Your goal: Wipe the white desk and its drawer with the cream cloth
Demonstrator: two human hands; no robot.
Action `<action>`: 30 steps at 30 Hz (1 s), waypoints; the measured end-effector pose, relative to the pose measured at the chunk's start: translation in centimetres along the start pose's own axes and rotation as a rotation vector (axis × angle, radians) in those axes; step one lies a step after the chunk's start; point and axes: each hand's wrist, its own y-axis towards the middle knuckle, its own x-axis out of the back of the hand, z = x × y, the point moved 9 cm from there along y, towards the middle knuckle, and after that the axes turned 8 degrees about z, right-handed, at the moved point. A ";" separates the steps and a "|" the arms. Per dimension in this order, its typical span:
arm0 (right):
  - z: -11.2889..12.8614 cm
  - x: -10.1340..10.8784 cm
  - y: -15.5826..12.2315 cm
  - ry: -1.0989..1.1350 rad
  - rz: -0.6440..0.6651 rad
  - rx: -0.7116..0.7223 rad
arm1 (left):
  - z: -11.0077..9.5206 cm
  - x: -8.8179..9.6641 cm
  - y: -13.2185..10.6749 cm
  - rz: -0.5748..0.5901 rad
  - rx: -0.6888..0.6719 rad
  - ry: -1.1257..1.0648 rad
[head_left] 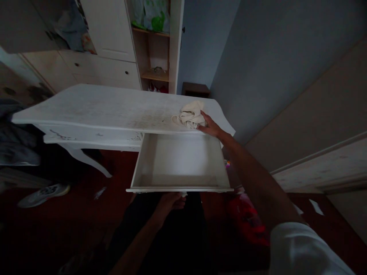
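A white desk with dark smudges on its top stands before me. Its drawer is pulled out toward me, and its bare bottom shows. On the desktop, just behind the drawer, lies a crumpled cream cloth with a loop trailing to the left. My right hand grips the cloth's right side between thumb and fingers. Below the drawer front, my left hand has its fingers curled around a small white knob, which they partly hide.
A wardrobe with an open door and shelves holding bags stands behind the desk. A grey wall rises on the right. On the dark red floor are a shoe at left and a red bundle at right.
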 end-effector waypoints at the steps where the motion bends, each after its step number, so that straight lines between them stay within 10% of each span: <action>1: 0.1 0.0 0.1 0.005 -0.005 -0.002 | -0.2 0.1 0.0 -0.029 -0.004 0.014; 13: -0.2 0.1 0.3 0.023 -0.056 0.046 | -4.2 -3.2 -2.2 -0.117 -0.006 -0.107; 30: 0.3 0.4 0.5 0.247 -0.022 -0.007 | -9.2 -3.5 4.3 -0.129 0.026 -0.309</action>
